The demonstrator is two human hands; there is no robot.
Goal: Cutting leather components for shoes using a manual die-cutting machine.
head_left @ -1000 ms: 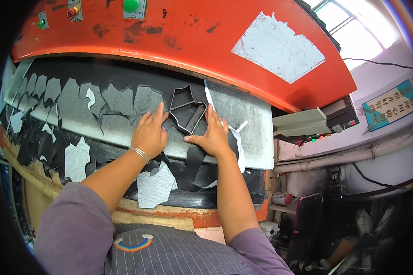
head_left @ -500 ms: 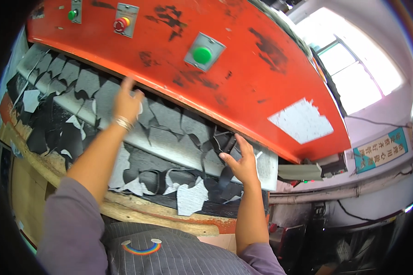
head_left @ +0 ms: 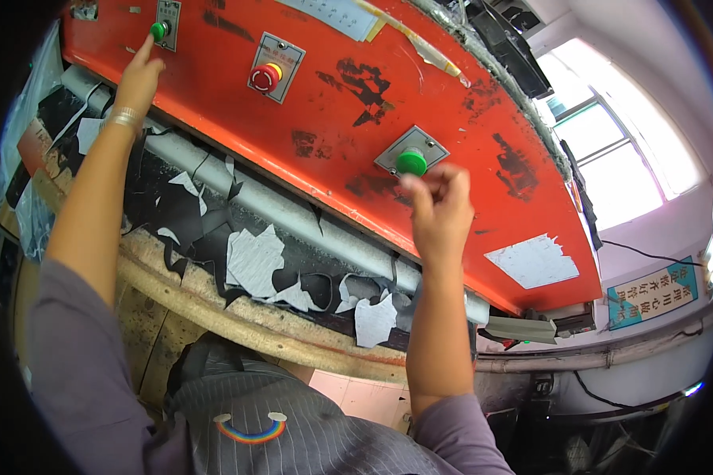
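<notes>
My left hand [head_left: 138,85] reaches up to the left green push button [head_left: 159,32] on the red machine front, its index fingertip at the button and nothing held. Just below the right green push button [head_left: 411,161] is my right hand [head_left: 442,212], its fingers loosely bent and apart from the thumb. It looks empty, though its fingertips are slightly blurred; whether it touches the button I cannot tell. Between the two lies a red stop button [head_left: 265,77]. Beneath the red front runs a pale slab [head_left: 253,195], now mostly under the machine.
Dark scraps [head_left: 157,207] and pale grey cut pieces [head_left: 255,257] litter the ledge before the slab. A worn wooden edge [head_left: 293,346] runs between that ledge and my body. A torn white sheet [head_left: 533,262] sticks to the machine's right side. A pipe [head_left: 578,360] runs along the wall.
Both hands have left the grey sheet on the slab and risen to the green buttons, left hand up-left, right hand up. The cut sheet is now mostly hidden, and the view has shifted.
</notes>
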